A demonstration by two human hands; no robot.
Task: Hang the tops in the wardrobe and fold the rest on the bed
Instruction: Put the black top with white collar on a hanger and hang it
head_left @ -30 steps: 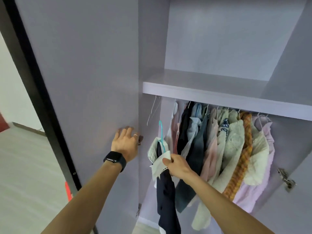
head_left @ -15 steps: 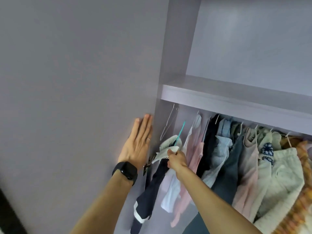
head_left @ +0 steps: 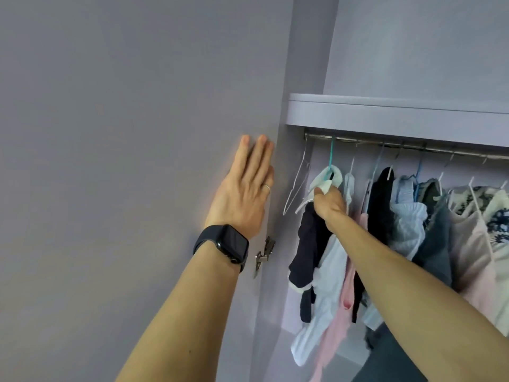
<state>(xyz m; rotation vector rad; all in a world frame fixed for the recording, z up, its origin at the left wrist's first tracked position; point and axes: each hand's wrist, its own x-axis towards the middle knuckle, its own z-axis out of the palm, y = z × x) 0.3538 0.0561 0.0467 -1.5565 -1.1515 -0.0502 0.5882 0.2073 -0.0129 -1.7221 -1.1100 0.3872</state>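
Navy top (head_left: pixel 305 244), collar part-hidden, gripped by right hand (head_left: pixel 329 204); left hand (head_left: pixel 245 199) flat on door (head_left: pixel 110 133).

navy top (head_left: pixel 308 244), teal hanger (head_left: pixel 331 158), hooked on rail (head_left: pixel 413 146)

Wardrobe door (head_left: pixel 110 133): plain lilac-grey. Hanger (head_left: pixel 332 154): teal; top (head_left: pixel 305 244): navy, with pale collar and cuff. Adjacent garment (head_left: pixel 345 293): pink; watch (head_left: pixel 231 242): black.

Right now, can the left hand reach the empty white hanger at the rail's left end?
Probably yes. The left hand lies flat on the door, holding nothing; the empty hanger hangs just beside it, with nothing between.
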